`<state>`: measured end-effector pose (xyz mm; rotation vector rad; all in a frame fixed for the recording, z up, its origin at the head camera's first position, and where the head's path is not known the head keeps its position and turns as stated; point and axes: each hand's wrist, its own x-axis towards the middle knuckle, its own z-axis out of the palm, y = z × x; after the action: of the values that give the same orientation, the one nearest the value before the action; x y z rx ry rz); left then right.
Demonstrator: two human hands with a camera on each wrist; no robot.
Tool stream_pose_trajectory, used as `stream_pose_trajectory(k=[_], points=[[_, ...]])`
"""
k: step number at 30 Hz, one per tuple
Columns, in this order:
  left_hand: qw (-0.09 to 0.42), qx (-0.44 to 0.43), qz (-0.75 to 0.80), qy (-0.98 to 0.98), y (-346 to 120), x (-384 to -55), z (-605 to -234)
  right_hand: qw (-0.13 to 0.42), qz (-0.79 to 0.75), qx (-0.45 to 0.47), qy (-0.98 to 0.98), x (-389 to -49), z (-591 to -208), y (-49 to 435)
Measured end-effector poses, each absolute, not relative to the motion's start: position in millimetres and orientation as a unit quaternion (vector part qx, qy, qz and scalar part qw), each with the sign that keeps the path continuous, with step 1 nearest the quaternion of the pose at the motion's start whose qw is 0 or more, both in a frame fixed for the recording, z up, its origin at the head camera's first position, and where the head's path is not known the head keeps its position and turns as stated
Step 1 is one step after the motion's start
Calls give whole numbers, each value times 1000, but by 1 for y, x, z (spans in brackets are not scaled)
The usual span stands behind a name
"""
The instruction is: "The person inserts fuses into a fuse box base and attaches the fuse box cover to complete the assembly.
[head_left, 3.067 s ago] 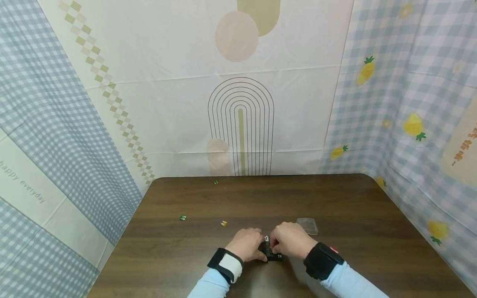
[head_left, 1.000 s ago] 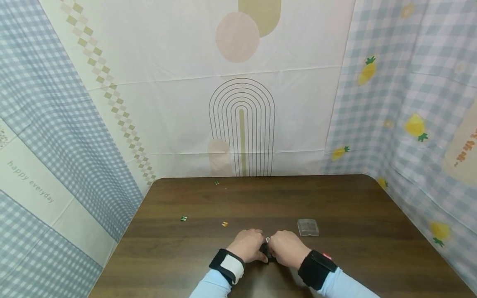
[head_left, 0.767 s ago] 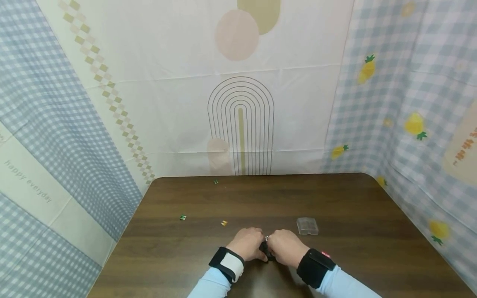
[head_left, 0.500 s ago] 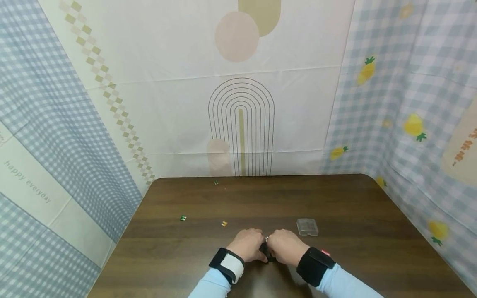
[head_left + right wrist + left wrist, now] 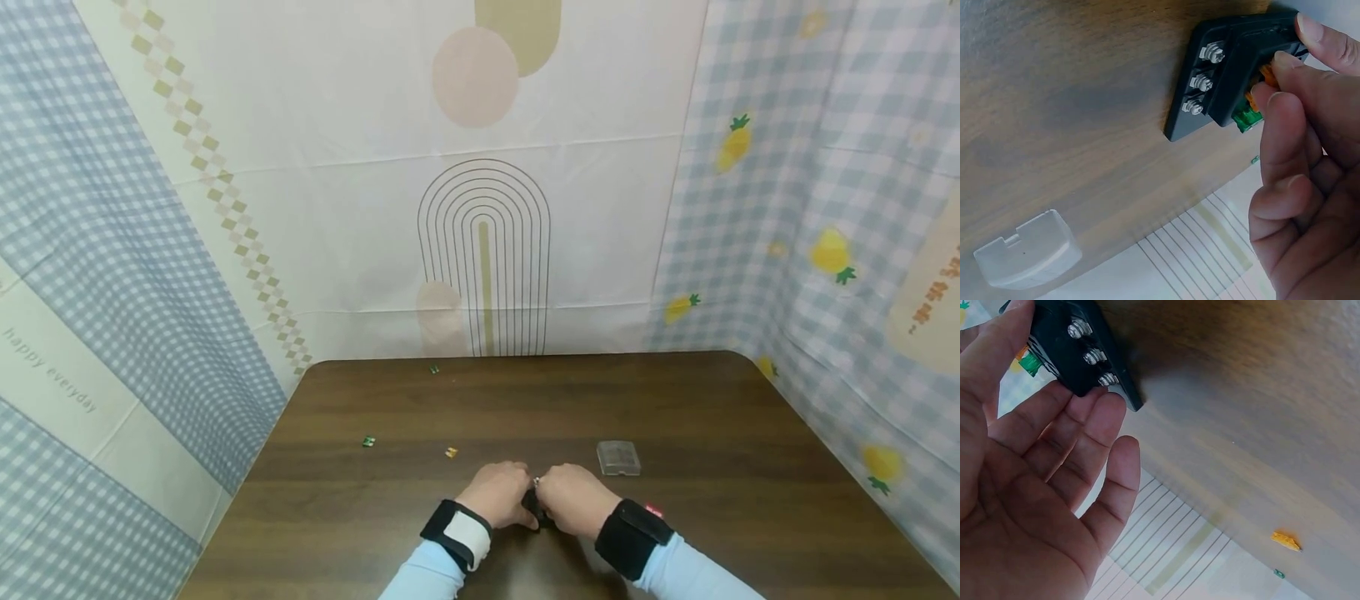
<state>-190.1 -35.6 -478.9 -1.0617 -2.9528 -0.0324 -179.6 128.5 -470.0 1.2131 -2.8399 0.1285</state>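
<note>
A black fuse block (image 5: 1235,62) with silver screw terminals (image 5: 1203,81) lies on the table between the hands. From its left, the left hand (image 5: 495,493) holds the block between thumb and fingers. In the left wrist view its fingertips touch the block (image 5: 1063,347) below the screws. Thumb and index finger of the right hand (image 5: 577,498) pinch an orange blade fuse (image 5: 1269,75) at the block's open slot. Next to it a green blade fuse (image 5: 1247,119) shows at the slot's end. The right fingers hide much of the slot.
A clear plastic cover (image 5: 618,458) lies behind and right of the right hand. Loose on the table to the left are a yellow-orange fuse (image 5: 451,452) and a green fuse (image 5: 368,442). Another small green piece (image 5: 434,369) lies near the far edge (image 5: 525,357).
Compared with three seconds ago, the right hand has shifted left over the block, so the clear cover shows whole. Over the last second both hands stay almost still.
</note>
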Motion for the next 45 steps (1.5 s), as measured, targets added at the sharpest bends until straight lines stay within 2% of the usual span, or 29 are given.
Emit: stream_pose_trajectory(k=[25, 34, 45], points=[[0, -350, -4, -937, -38, -191, -481, 42, 77, 366, -926, -178, -475, 134], [-17, -336, -17, -942, -41, -192, -481, -19, 141, 331, -933, -181, -467, 138], [-26, -322, -50, -945, -52, -196, -477, -12, 161, 289, -944, -182, -465, 140]])
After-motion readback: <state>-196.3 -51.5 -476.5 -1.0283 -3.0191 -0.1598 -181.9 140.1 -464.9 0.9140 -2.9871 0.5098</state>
